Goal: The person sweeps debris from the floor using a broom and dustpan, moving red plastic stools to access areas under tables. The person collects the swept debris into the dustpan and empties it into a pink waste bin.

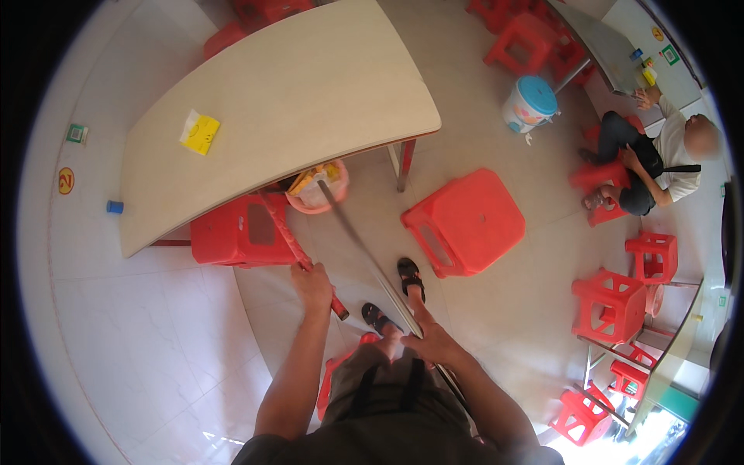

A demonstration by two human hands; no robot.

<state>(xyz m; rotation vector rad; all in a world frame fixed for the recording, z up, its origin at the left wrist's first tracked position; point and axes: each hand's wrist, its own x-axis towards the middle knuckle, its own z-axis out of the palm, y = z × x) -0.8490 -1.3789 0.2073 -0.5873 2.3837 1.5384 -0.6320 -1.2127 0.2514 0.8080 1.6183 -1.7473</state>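
My left hand point(314, 286) grips a red-wrapped stick handle point(285, 232), whose far end passes out of sight under the beige table. In my right hand point(437, 343) is a long metal pole point(378, 273), slanting up and left from beside my hip. The pole's far end overlaps a pink waste basket point(317, 204) with a whitish liner and yellow and orange litter at the table's edge. I cannot tell whether it touches the basket. Whatever is fixed to the stick's hidden end does not show. A red plastic stool point(244, 232) stands partly under the table near the stick.
The beige table point(325, 75) carries a yellow tissue pack point(200, 133). Another red stool point(471, 221) stands right of my feet. Farther off are a white bin with a blue lid point(535, 99) and a seated person point(651, 157). Several stools and tables line the right side.
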